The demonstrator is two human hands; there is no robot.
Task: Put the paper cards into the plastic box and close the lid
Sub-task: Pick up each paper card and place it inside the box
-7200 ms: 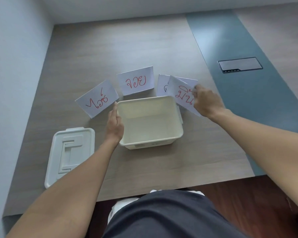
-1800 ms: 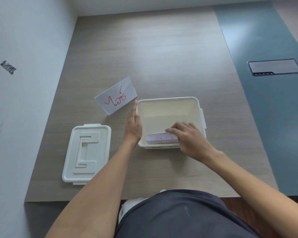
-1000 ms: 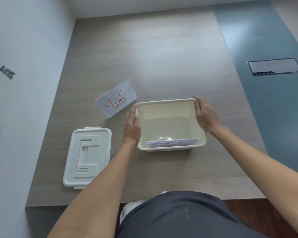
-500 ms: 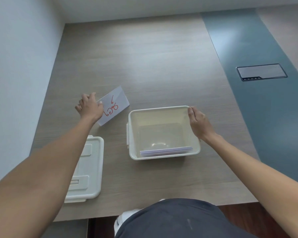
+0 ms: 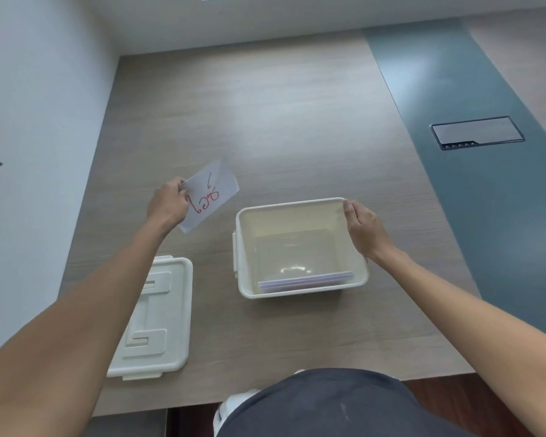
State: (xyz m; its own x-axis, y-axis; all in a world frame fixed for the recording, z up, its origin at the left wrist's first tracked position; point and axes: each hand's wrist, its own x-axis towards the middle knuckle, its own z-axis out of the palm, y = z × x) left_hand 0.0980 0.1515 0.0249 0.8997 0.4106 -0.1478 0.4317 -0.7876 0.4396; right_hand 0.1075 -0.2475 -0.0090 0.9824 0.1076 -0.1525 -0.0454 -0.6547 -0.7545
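The step in hand looked to be the last card's trip to the box. The left hand [image 5: 167, 205], left of the frame's centre, had its fingers [image 5: 179, 184] pinched shut on one corner of a paper card [image 5: 213, 192], a thin white rectangle with red handwriting, held tilted and seemingly clear of the wood-grain counter [image 5: 265, 121]. The right hand [image 5: 364, 230] gripped the far right rim of the plastic box [image 5: 300, 247], fingers curled over the edge and the thumb outside, steadying it. The box sat at the frame's centre, a cream, smooth, slightly glossy tub with rounded corners and a rolled lip; a stack of cards [image 5: 306, 279] lay inside against its near wall (how many, the edges were too thin to tell). The lid [image 5: 158, 313], matching white plastic with a raised moulded pattern and small tabs at its near edge, lay flat at lower left, partly hidden by the left forearm. By my judgement, the next move called for swinging the card rightward over the open rim and lowering it in flat, then fetching the lid and pressing it down square until it seated.
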